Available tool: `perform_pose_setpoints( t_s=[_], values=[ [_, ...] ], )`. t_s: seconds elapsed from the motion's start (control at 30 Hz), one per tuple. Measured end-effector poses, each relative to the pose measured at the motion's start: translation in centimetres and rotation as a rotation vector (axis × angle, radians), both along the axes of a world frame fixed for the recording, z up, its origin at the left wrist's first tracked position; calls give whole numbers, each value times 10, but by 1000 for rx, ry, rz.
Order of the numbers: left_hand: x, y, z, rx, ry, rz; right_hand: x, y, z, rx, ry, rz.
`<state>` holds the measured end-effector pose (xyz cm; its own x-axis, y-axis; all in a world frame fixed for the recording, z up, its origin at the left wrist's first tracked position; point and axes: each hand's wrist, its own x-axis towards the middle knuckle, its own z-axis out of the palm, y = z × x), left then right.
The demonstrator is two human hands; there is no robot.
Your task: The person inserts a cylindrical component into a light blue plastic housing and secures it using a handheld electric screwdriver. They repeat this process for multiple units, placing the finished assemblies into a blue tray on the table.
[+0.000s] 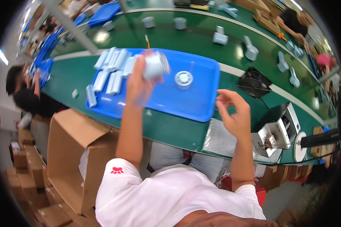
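Observation:
Raised over the blue tray (pixel 166 103), my left hand (pixel 137 81) is closed round a pale blue plastic cylinder (pixel 155 66), slightly blurred. A round pale part with a spoked top (pixel 183 79) stands in the tray, to the right of that hand. Long pale plastic handle pieces (pixel 113 82) lie in groups at the tray's left end. By the tray's right edge hovers my right hand (pixel 235 113), thumb and fingers curved and apart, with nothing visible between them.
An open cardboard box (pixel 70 151) stands at the lower left. A black fan (pixel 254 82), a white and black machine (pixel 278 128) and a silvery sheet (pixel 219 138) are on the right. Beyond the tray, a green belt (pixel 201 38) carries several pale parts. Other people work around.

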<state>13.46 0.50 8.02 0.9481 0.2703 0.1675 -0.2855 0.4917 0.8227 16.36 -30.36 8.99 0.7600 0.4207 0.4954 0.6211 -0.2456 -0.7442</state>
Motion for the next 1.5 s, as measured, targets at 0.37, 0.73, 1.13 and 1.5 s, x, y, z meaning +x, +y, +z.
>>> perform_pose_setpoints(
  t_s=[0.37, 0.73, 1.13, 1.5],
  values=[
    [-234, -73, -130, 135, 450, -610, 9, 320, -58, -476, -637, 573],
    [-239, -48, -142, 210, 368, -544, 11, 384, -89, -695, -889, 552],
    [-237, -32, -116, 160, 253, -323, -49, 309, -21, 78, -73, 441],
    [-158, -105, -81, 511, 22, -235, -94, 3, -91, 937, 911, -24]
  ],
)
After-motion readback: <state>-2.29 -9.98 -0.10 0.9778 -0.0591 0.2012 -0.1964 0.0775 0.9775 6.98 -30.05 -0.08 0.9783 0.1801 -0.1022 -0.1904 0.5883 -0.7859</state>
